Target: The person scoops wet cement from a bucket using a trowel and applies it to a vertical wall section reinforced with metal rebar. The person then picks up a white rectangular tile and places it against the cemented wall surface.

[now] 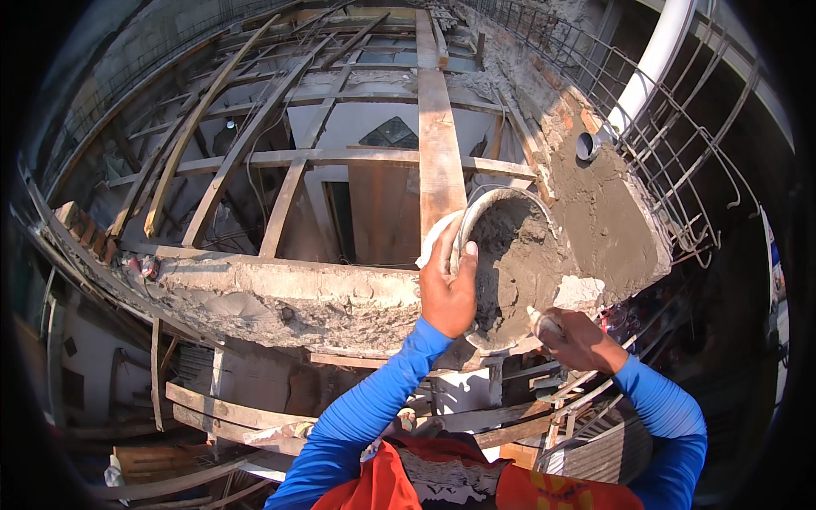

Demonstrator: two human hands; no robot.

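Note:
A round bucket (476,223) of wet grey mortar (512,272) sits tilted on the top of the wall, its mouth facing me. My left hand (450,293) grips the bucket's left rim, thumb at the inner side and fingers outside. At the lower right of the mouth, my right hand (578,338) is closed around a pale-handled tool (535,318); its working end is not visible. To the right of the bucket, fresh mortar (605,225) coats the wall corner, around the open end of a short grey pipe (586,147).
Steel rebar cages (680,144) with protruding ends and a white pipe (654,64) stand at the right. A long plank (439,144) runs away from the bucket across open timber framing (280,161). Below lie a rough ledge (280,293), boards (238,412) and a deep drop.

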